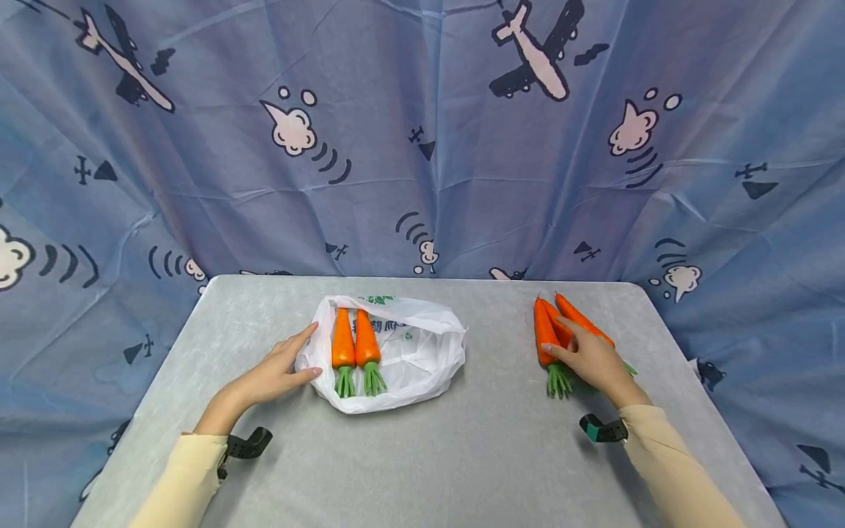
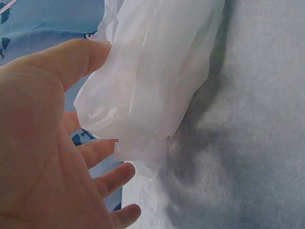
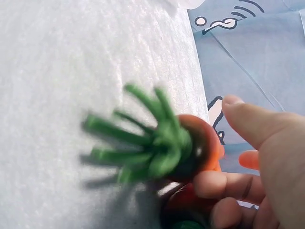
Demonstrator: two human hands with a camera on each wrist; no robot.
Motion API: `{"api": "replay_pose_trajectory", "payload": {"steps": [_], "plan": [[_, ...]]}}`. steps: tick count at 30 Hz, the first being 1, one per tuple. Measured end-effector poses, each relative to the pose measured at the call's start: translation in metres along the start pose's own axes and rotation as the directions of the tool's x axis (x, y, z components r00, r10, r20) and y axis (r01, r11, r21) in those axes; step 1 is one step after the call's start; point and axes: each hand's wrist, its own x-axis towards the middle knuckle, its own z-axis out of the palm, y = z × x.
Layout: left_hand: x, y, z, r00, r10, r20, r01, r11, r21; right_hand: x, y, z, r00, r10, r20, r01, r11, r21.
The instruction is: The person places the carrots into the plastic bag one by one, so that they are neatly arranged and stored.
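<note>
Yellow sleeves [image 1: 178,477] cross the worktop [image 1: 429,469], a printed curtain [image 1: 422,110] behind. With its fingers spread, the left hand [image 1: 271,374] touches the bag [image 1: 422,367] holding two carrots [image 1: 344,341]. The right hand [image 1: 590,359] partly covers three more carrots [image 1: 543,323], fingers loosely bent. Only the right wrist view shows its thumb standing clear; from the left wrist, the bag's wall hides the carrots inside.
</note>
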Motion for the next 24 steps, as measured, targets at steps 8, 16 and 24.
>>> {"api": "replay_pose_trajectory", "payload": {"steps": [8,16,24], "plan": [[-0.001,-0.001,0.000,1.000,-0.001,0.000,0.001,1.000,0.006,0.000,-0.003,0.009,0.997,0.049,0.053,-0.050,0.999,0.018],[-0.001,-0.004,0.001,1.000,0.000,0.004,0.000,1.000,0.004,0.002,-0.008,0.014,0.993,0.078,0.087,-0.081,0.996,0.040],[-0.001,-0.001,-0.001,1.000,-0.004,0.005,0.004,1.000,0.007,0.007,-0.007,0.022,0.992,0.069,0.105,-0.081,0.989,0.120]]}}
